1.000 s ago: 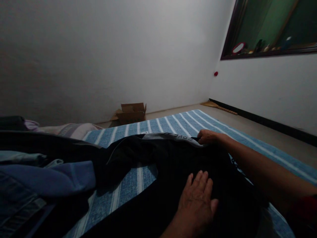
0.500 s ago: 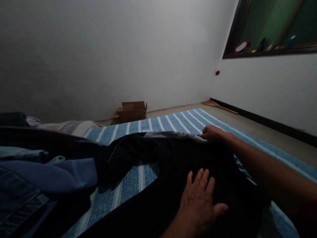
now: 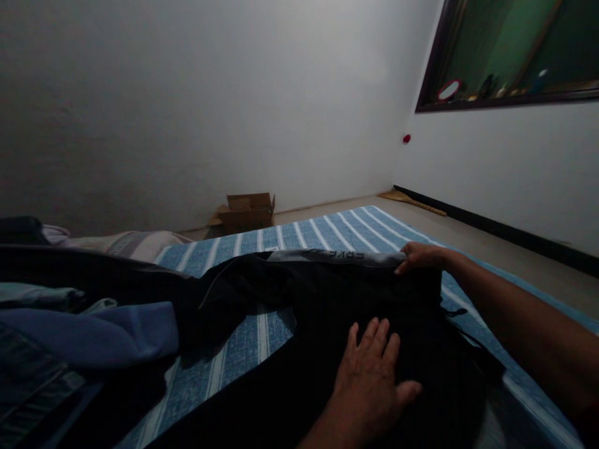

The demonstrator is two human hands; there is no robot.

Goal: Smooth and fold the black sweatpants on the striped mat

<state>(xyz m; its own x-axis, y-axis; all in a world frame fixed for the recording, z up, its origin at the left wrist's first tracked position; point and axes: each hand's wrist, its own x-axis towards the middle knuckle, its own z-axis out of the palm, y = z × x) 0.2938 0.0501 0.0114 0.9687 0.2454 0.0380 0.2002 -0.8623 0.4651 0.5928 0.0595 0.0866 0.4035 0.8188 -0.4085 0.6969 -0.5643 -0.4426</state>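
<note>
A black garment (image 3: 327, 305) with a grey lettered waistband (image 3: 327, 256) lies spread on a blue-and-white striped mat (image 3: 322, 231). My left hand (image 3: 372, 374) rests flat on the black cloth, fingers together and thumb out. My right hand (image 3: 418, 255) reaches out to the far right end of the waistband and pinches it, with the edge lifted slightly.
A heap of blue and dark clothes (image 3: 84, 324) lies at the left, beside a pale striped pillow (image 3: 135, 243). An open cardboard box (image 3: 247, 211) stands by the far wall. A dark-framed window (image 3: 510, 56) sits on the right wall, above bare floor (image 3: 491, 240).
My right hand has slid to the right along the waistband and raised its end. My left hand has stayed pressed on the cloth, shifting only slightly.
</note>
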